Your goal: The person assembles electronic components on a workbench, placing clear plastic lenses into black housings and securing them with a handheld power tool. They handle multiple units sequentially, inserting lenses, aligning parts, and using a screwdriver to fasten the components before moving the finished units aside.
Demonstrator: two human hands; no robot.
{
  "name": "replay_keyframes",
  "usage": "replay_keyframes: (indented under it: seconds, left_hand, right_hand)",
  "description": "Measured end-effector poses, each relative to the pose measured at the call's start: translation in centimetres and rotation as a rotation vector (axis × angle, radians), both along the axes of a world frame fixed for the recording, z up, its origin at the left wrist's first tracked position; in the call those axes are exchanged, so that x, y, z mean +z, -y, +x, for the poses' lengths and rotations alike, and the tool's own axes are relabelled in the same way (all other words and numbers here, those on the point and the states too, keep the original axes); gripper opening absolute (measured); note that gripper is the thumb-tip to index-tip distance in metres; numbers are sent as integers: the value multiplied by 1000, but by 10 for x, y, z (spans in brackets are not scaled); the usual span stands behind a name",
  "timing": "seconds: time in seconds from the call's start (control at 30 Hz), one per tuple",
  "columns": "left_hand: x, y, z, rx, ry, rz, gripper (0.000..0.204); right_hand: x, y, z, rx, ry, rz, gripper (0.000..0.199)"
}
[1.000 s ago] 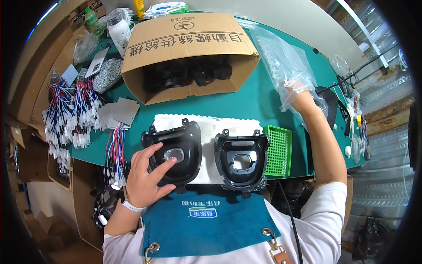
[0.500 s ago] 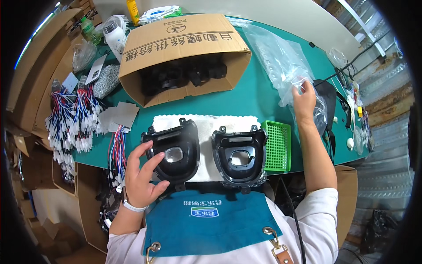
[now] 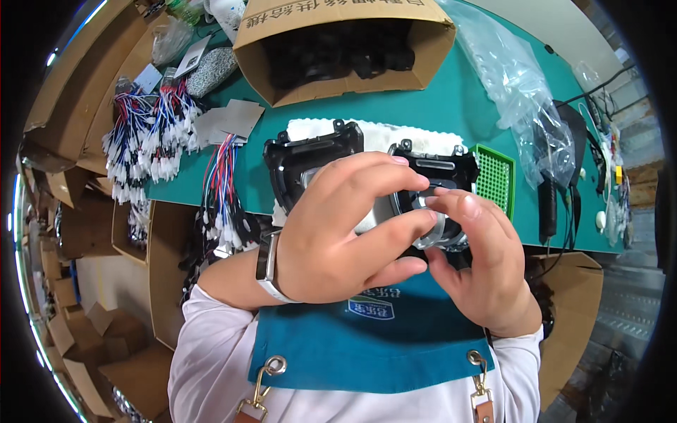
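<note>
Above the near right part of a white cloth (image 3: 377,135), left hand (image 3: 338,243) and right hand (image 3: 493,275) close together, fingertips converging on a clear round piece (image 3: 435,234). On the left: forearm angled in from the near left of the cloth, back of the hand uppermost, fingers slightly bent and pointing right, thumb lower and apart, pale wristband (image 3: 266,271) at the wrist. Fingertips at the clear piece; cannot tell whether gripping or only touching. On the right: wrist bent at the near right of the cloth, fingers curled leftward, forefinger and thumb pinching the clear piece.

On the cloth, at its left, a black housing (image 3: 303,151), partly covered by the left hand; at its right, a second black housing (image 3: 448,167), behind the fingers. Cannot tell whether touching the clear piece.

Just right of the cloth, a green perforated basket (image 3: 493,176). Beyond the cloth, a cardboard box (image 3: 345,21), open side facing it, dark parts (image 3: 338,56) inside. Left of the cloth, grey cards (image 3: 233,120) and bundles of coloured wires (image 3: 151,134). Beyond its right end, a crumpled plastic bag (image 3: 501,63).
</note>
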State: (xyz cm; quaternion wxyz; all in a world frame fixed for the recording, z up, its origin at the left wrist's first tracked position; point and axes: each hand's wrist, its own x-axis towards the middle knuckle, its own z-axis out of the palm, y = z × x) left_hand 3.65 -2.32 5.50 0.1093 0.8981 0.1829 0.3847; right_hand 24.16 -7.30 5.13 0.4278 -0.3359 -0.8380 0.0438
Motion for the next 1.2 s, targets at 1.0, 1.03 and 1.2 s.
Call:
replay_keyframes:
  seconds: [1.0,1.03,1.2]
  left_hand:
    - [-8,53,-13,-140,301,-150,40]
    - [-8,52,-13,-146,302,-146,40]
    - [-11,52,-15,-161,316,-124,40]
  right_hand:
    - [10,50,0,-14,-179,-138,51]
    - [9,50,0,-21,-179,-113,50]
    - [9,55,-5,-66,-158,-60,47]
